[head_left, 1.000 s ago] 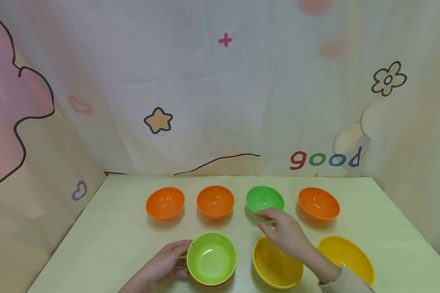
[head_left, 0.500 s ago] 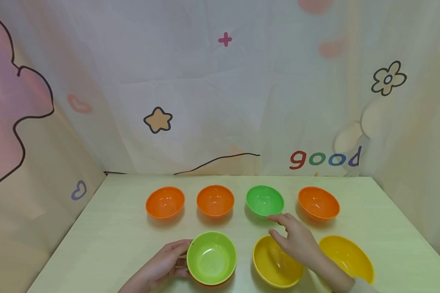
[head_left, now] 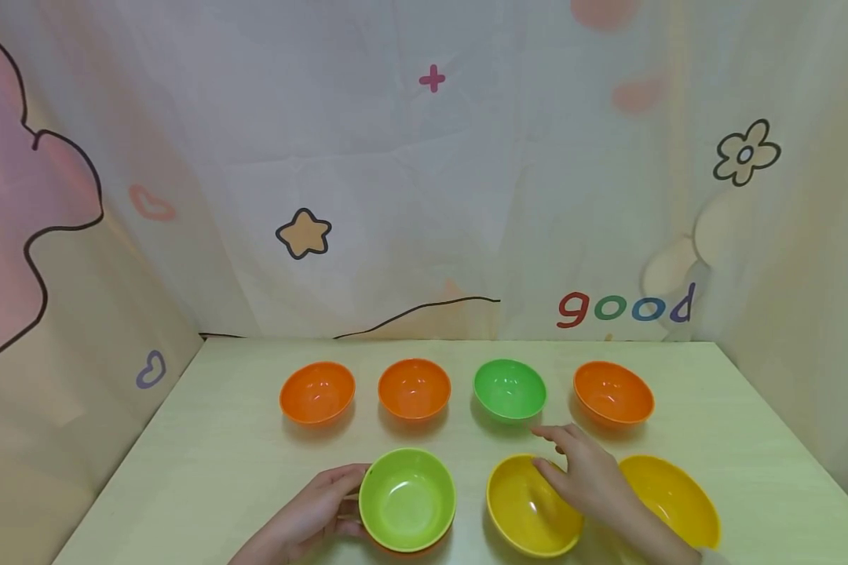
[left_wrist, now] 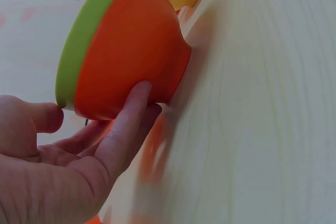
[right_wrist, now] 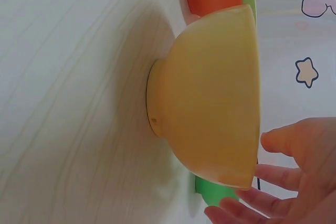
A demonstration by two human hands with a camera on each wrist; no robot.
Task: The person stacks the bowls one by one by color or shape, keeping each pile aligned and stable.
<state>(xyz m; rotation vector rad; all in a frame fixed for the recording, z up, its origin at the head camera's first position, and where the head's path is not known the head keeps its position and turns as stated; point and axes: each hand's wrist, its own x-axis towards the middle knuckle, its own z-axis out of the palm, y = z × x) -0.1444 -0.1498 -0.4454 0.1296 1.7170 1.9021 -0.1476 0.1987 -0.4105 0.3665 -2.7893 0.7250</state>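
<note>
A lime-green bowl [head_left: 407,500] sits nested in an orange bowl [left_wrist: 131,51]. My left hand [head_left: 325,506] holds this stack from the left, thumb at the green rim and fingers against the orange underside. To the right of the stack stands a yellow bowl [head_left: 526,514], upright on the table. Over its far right rim hovers my right hand [head_left: 597,482], thumb and fingers spread apart. In the right wrist view the thumb is by the bowl's open side, while the fingertips [right_wrist: 270,172] are right at the rim and beyond it.
Along the back of the table [head_left: 219,439] stand two orange bowls [head_left: 318,392] [head_left: 414,389], a green bowl [head_left: 510,390] and another orange bowl [head_left: 613,394]. A second yellow bowl [head_left: 671,498] lies beyond my right forearm. A printed curtain [head_left: 367,157] encloses the table's back and sides.
My right hand has drawn back from the green bowl, moving right and toward me to the yellow bowl's rim. My left hand and its stacked bowls have stayed put.
</note>
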